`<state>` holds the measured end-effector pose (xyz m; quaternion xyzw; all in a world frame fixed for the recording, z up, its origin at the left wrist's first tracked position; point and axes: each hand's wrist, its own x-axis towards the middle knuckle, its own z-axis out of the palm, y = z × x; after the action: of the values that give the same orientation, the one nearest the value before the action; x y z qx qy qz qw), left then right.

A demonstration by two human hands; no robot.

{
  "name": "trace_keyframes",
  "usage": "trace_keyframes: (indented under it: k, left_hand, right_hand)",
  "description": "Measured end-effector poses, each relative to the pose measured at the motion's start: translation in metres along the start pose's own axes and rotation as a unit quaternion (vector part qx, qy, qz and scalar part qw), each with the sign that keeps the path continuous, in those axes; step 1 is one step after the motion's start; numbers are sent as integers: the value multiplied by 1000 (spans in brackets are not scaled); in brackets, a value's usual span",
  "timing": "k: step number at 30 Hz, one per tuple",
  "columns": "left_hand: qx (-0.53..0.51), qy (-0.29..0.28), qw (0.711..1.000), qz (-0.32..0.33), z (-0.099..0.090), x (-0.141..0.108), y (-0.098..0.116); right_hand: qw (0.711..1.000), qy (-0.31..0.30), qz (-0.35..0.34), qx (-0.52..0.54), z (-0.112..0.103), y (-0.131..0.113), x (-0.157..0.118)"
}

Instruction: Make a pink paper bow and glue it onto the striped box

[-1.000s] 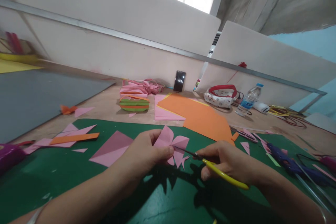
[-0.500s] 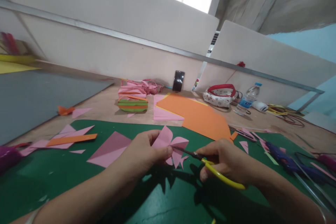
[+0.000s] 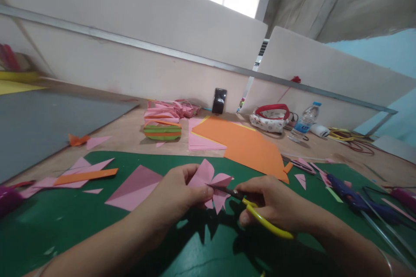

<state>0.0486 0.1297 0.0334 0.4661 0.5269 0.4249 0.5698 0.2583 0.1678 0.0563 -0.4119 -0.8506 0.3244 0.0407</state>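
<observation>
My left hand (image 3: pixel 186 186) pinches a pink paper flower (image 3: pixel 203 174) between thumb and fingers, its petals fanned out above the green mat (image 3: pixel 198 251). In my right hand (image 3: pixel 264 201) is a pair of scissors (image 3: pixel 264 221) with yellow handles and dark blades. The blades lie across the flower, their tips by my left thumb near its centre. How far apart the blades are I cannot tell. A folded-looking square of pink paper (image 3: pixel 134 188) lies on the mat, partly behind my left forearm.
Orange sheets (image 3: pixel 243 143) lie beyond my hands, beside a green-striped pouch (image 3: pixel 162 132). A blue glue gun (image 3: pixel 352 197) and paper scraps are at right. Pink and orange strips (image 3: pixel 86 176) lie at left. A phone (image 3: pixel 219 100) and a water bottle (image 3: pixel 305 122) stand at the back.
The scissors and my right hand have moved left, bringing the blades further over the flower. A small pink piece hanging at the flower's lower right no longer shows. The view has shifted slightly.
</observation>
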Motion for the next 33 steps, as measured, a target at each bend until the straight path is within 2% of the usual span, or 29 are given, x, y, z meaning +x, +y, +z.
trace_keyframes:
  k: [18,33]
  left_hand:
    - [-4,-6,1000,-7,1,0,0]
    - [-8,-7,1000,-12,1,0,0]
  right_hand:
    - [997,-16,-11,81,10,2,3]
    - [1000,-2,-5,16,6,2,3]
